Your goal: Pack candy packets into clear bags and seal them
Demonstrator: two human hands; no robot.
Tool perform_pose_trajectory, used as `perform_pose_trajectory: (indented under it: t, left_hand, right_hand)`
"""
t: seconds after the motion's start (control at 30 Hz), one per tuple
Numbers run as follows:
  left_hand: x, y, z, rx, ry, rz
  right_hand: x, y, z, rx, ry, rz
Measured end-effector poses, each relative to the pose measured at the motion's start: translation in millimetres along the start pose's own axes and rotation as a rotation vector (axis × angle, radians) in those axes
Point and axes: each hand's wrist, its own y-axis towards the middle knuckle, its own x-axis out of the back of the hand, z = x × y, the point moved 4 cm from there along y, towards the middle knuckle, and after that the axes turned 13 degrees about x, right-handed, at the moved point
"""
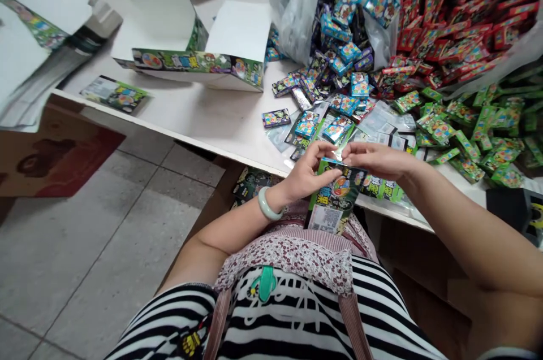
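A black and green printed packet [333, 199] hangs upright in front of my apron, its lower end by my lap. My left hand [311, 170], with a pale bangle at the wrist, grips its upper left side, thumb across the front. At the top edge, my right hand [375, 159] is closed with fingertips pinched together, touching a shiny clear part. Whether anything small is between those fingertips is hidden. Just beyond my hands, small blue boxes [338, 129] lie on more flat packets. A dark purple box [275, 117] rests to their left.
Loose red boxes [458, 15] fill a plastic bag at the back right, with green boxes [479, 134] nearer. Blue and purple boxes spill from another clear bag [292, 9]. An open display carton [195, 63] stands left on the white table [190, 114]; stacked cardboard [38, 55] is far left.
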Motion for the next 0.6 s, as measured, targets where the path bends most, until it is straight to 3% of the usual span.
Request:
perform_pose_trajectory:
  t: [0.13,0.2,0.27,0.33,0.47,0.5,0.6]
  left_hand:
    - [-1.3,-24,25,0.250,-0.078,0.354]
    - [17.8,-35,26,0.283,-0.031,0.335]
    - [53.7,-41,10,0.197,0.077,0.180]
    - [102.6,-42,-24,0.008,0.240,-0.073]
    - [209.8,-30,-115,-0.417,0.546,-0.729]
    - [231.0,-21,-133,-0.489,0.632,-0.828]
    - [276.7,14,-162,-0.517,0.916,-0.890]
  right_hand:
    - [0,-5,-5,-0.005,0.056,0.008]
    - [7,-1,2,0.095,-0.089,-0.024]
    - [11,14,19,0.273,-0.292,-0.110]
    - [4,39,44,0.488,-0.489,-0.183]
    - [-54,114,103,0.926,-0.899,-0.134]
    - [-72,134,115,0.988,-1.005,-0.122]
    - [-108,190,138,0.933,-1.196,-0.190]
